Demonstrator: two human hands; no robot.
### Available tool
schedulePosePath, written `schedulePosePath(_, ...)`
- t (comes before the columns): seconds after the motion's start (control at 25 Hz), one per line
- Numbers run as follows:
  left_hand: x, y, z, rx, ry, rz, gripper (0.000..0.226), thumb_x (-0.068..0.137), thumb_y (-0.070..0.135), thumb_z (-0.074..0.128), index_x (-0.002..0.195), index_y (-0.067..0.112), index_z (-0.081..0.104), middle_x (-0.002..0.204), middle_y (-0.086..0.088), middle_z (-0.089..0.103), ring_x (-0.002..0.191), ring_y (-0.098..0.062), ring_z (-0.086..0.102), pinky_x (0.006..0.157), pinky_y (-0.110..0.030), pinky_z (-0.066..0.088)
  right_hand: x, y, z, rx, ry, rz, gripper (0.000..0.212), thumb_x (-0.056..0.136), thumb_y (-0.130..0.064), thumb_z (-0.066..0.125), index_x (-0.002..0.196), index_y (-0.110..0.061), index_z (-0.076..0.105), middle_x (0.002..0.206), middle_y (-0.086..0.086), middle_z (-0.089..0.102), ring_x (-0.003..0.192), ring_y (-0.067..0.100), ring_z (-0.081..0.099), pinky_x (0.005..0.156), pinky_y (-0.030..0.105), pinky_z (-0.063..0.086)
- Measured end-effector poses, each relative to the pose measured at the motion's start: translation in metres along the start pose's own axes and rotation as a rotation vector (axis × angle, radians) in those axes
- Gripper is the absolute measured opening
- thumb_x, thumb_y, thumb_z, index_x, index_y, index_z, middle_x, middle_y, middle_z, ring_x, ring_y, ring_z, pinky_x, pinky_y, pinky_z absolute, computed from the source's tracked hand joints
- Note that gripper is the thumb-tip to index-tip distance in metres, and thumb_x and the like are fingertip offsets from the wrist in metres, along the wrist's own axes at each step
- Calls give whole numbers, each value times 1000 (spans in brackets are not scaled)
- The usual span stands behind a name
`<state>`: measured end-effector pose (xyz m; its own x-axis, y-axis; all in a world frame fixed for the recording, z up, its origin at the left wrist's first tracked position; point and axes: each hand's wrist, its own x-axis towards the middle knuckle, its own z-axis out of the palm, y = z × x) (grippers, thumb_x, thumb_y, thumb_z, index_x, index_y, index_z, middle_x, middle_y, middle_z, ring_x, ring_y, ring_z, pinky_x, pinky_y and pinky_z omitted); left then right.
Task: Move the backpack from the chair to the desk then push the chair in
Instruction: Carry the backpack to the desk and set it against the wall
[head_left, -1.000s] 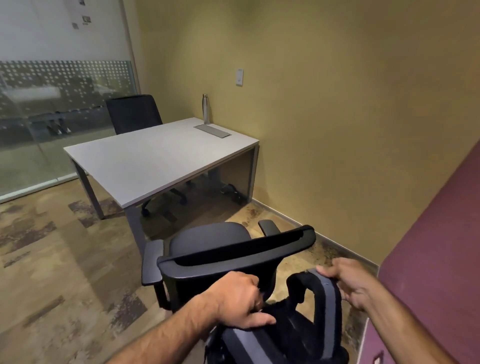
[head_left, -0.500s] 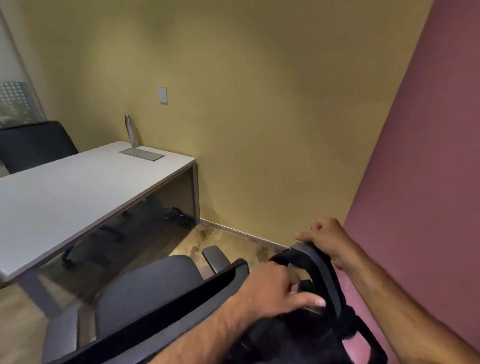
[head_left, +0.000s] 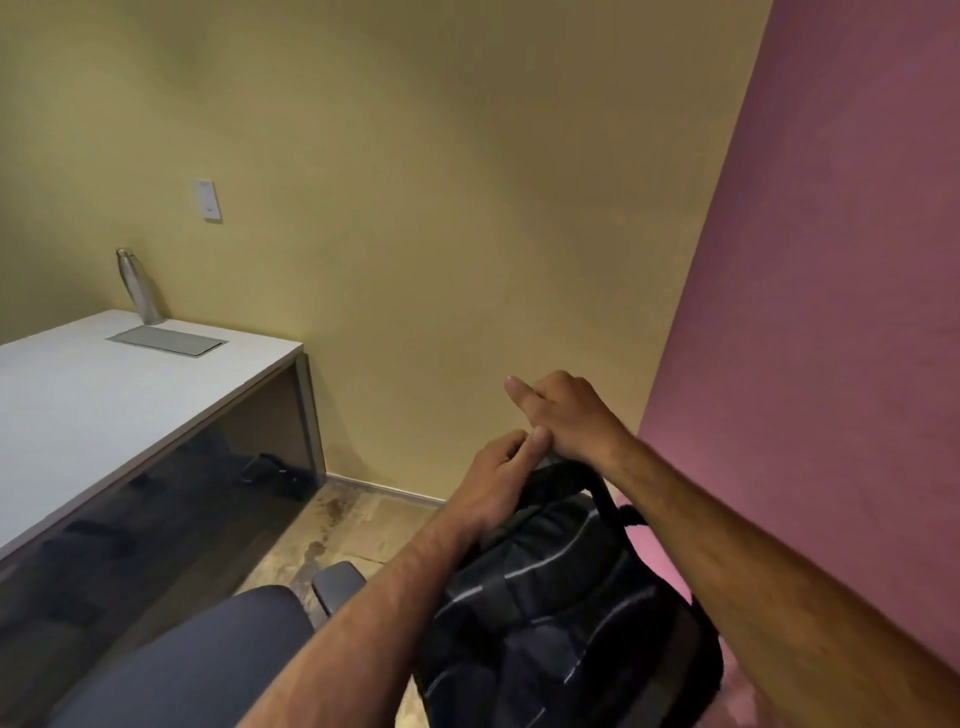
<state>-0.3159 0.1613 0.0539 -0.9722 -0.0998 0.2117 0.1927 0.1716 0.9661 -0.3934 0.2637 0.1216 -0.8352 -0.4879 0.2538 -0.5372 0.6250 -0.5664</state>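
Observation:
A black backpack (head_left: 550, 613) with grey stripes hangs in the air at the lower right, off the chair. Both hands hold its top: my left hand (head_left: 493, 483) grips the top edge, and my right hand (head_left: 566, 421) closes over the top handle with its index finger sticking out. The black office chair (head_left: 208, 660) sits at the lower left, its seat bare and one armrest showing. The white desk (head_left: 104, 395) stands to the left, beyond the chair.
A steel bottle (head_left: 136, 286) and a grey flap (head_left: 166, 341) are at the desk's far corner. The yellow wall is ahead, with a switch plate (head_left: 208, 200). A purple wall (head_left: 831, 312) stands close on the right. Cables lie on the floor under the desk.
The view has swung right and the backpack has risen. Both hands have come together at its top; the right hand moved from the strap to the handle.

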Motion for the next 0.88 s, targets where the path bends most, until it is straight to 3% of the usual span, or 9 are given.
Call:
schedulePosePath(0.12,35,-5,-5,-150,-8,7,86,83,75,53,93,-10,63,86,-23,63,84,-31,56,91,-60,50,37,4,2,22,58,-22,68,104,-44,50,44,-15,36,35,-7,37,35,8,38,41,23,27)
schedulePosePath(0.2,58,-9,-10,-208,24,2,90,82,74,60,88,-16,58,79,-20,56,77,-32,50,80,-54,48,61,11,6,59,122,-20,67,104,-41,52,44,-16,36,36,-8,35,36,6,40,42,21,30)
schedulePosePath(0.36,87,-14,-10,-177,182,18,89,76,73,65,75,-15,54,68,-14,51,64,-26,42,64,-45,37,93,29,20,175,180,64,54,101,-44,57,55,-18,42,52,-3,48,48,11,41,52,30,35)
schedulePosePath(0.48,105,-27,-1,-162,312,7,53,82,56,73,55,14,57,56,-4,52,57,-19,45,60,-37,41,110,51,33,451,114,147,44,88,-52,68,65,-18,52,63,0,58,59,16,53,61,32,44)
schedulePosePath(0.56,118,-40,-2,-141,394,-2,54,89,39,77,47,23,48,47,12,44,50,-9,38,55,-32,37,115,81,31,714,112,163,42,74,-57,74,78,-17,61,77,-1,65,74,17,64,70,34,53)
schedulePosePath(0.68,141,-52,-9,-178,494,-12,54,92,23,77,50,24,42,46,15,38,48,-7,33,54,-32,33,103,172,22,777,188,240,74,56,-62,80,113,-19,64,119,1,68,116,19,64,99,38,52)
schedulePosePath(0.76,156,-50,-11,-228,520,1,52,93,21,76,53,22,42,48,11,39,49,-10,34,53,-30,34,87,238,22,754,17,384,119,44,-70,84,146,-23,43,157,10,42,146,28,38,120,52,32)
schedulePosePath(0.84,171,-41,-11,-249,513,36,51,93,22,75,54,22,43,49,9,40,49,-10,35,50,-26,35,80,286,32,829,-220,444,148,36,-72,89,159,-24,22,168,14,21,154,34,22,125,58,20)
schedulePosePath(0.88,177,-36,-12,-258,505,60,51,93,22,74,54,22,43,49,9,41,48,-11,35,49,-25,36,82,302,39,900,-291,449,150,35,-67,94,159,-23,21,166,17,24,152,37,26,124,60,23)
